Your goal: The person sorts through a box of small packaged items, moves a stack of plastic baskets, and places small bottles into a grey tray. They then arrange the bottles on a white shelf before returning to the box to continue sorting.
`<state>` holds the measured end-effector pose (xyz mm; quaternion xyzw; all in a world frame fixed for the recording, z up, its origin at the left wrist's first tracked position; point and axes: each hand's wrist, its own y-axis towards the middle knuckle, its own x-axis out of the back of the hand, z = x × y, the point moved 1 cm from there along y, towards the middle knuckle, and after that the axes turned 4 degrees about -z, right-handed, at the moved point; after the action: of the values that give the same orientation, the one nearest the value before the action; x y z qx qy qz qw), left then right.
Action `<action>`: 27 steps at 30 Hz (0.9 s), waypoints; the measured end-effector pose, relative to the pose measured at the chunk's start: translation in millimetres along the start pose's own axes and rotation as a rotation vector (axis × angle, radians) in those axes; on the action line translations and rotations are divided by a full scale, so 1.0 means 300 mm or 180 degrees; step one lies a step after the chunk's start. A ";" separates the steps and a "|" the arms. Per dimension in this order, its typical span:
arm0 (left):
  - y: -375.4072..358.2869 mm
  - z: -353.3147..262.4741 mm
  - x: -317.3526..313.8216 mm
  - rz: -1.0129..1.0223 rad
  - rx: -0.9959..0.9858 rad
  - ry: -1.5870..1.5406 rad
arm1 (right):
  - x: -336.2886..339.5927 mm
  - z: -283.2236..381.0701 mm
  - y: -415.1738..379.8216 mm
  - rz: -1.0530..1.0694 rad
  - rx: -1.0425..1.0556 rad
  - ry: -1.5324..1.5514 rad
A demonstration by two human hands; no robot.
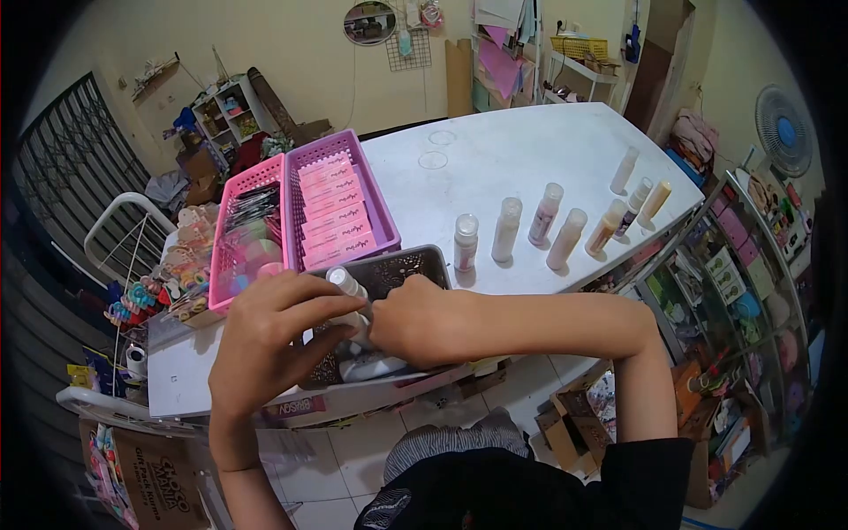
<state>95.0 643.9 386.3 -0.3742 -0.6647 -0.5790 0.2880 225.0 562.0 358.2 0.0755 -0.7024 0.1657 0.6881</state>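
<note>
A grey basket [431,263] stands at the near edge of the white table, with white-capped bottles inside. My left hand [281,331] is curled round a white-capped bottle [345,283] held upright over the basket's left part. Beside it, my right hand [415,322] reaches down into the basket with its fingers hidden, so what it touches cannot be made out. Right of the basket, several bottles stand upright, among them a clear-capped one [465,242], a white one [507,230] and a tan one [606,227].
A purple basket [386,216] of pink packets and a pink basket [220,252] of small goods sit at the left. The white table [521,146] curves away to the back. Glass shelving [742,300] stands at the right, with open cartons [574,428] on the floor.
</note>
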 end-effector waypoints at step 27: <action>-0.130 -0.009 -0.014 -0.1520 0.0889 -0.1041 | 0.139 0.019 -0.042 -0.2370 0.0497 0.2181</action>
<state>64.9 638.5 361.7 -0.2526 -0.8442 -0.4656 0.0819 222.1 553.4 401.2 0.3131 -0.3474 -0.0234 0.8836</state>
